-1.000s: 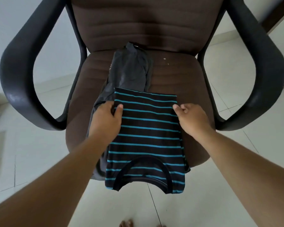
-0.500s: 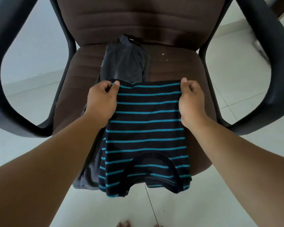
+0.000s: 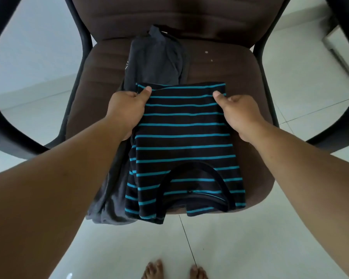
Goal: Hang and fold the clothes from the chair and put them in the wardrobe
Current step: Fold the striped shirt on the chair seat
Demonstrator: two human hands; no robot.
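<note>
Striped shirt [image 3: 184, 141] dragged nearer; both hands' grip pinching it; grey garment [image 3: 155, 61] beneath.

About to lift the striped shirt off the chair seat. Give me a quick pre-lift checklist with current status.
1. Left hand grips the far left corner of the striped shirt, thumb on top: ok.
2. Right hand grips the far right corner, thumb on top: ok.
3. Fold holding: the far edge looks straight, the collar end hangs over the front of the chair seat: ok.
4. Left fingers free of the grey garment under the shirt: cannot tell, they are hidden below the cloth.
5. Grey garment stable if the shirt goes: not ok, part of it droops off the seat's front left edge.
6. Wardrobe path: cannot tell, not in view.
</note>
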